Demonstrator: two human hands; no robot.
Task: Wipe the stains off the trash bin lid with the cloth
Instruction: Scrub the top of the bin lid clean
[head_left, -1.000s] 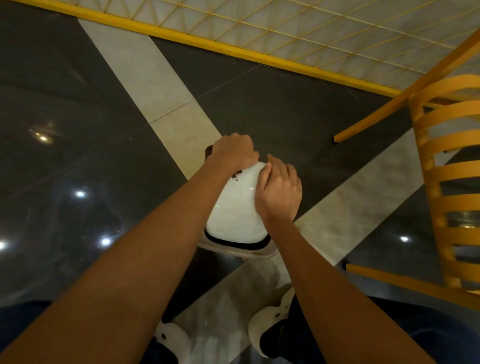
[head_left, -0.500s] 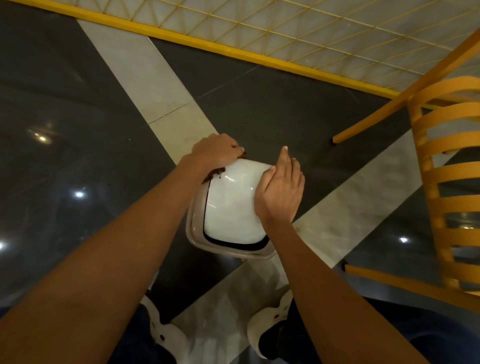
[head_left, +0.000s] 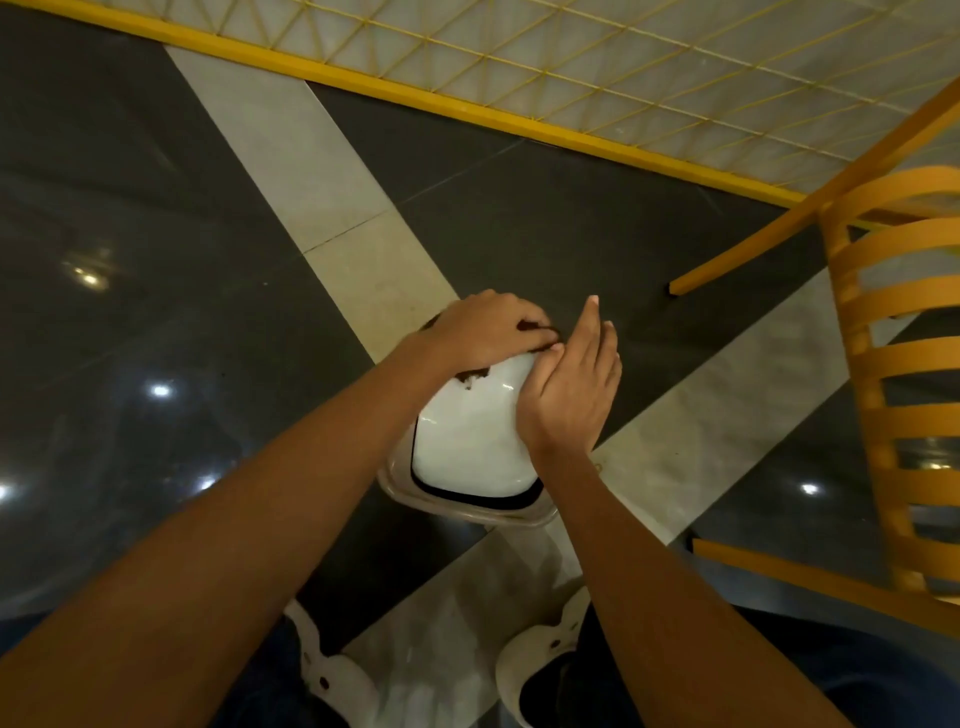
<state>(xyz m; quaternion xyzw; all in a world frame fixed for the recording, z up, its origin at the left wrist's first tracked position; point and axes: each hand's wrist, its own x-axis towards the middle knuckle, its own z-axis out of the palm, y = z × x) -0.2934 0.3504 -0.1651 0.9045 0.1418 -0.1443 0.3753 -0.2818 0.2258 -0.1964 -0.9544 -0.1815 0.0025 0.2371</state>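
A small trash bin with a glossy white lid (head_left: 467, 441) stands on the floor just in front of my feet. My left hand (head_left: 485, 332) presses a dark brown cloth (head_left: 475, 372) onto the far edge of the lid; only scraps of the cloth show under the palm and between the fingers. My right hand (head_left: 574, 387) rests flat against the lid's right side, fingers stretched forward and together, holding nothing. A small smudge sits on the lid just below the cloth. The bin's grey rim (head_left: 410, 496) shows around the lid's near side.
A yellow slatted chair (head_left: 898, 374) stands close on the right, its legs reaching across the floor. A yellow-framed mesh panel (head_left: 571, 62) runs along the far side. The floor is dark glossy tile with pale stripes (head_left: 332, 171). My white shoes (head_left: 337, 680) are directly below the bin.
My left hand with the cloth slid from the lid's far left corner to the right along the far edge, up against my right hand. The right hand's fingers lifted and stretched forward.
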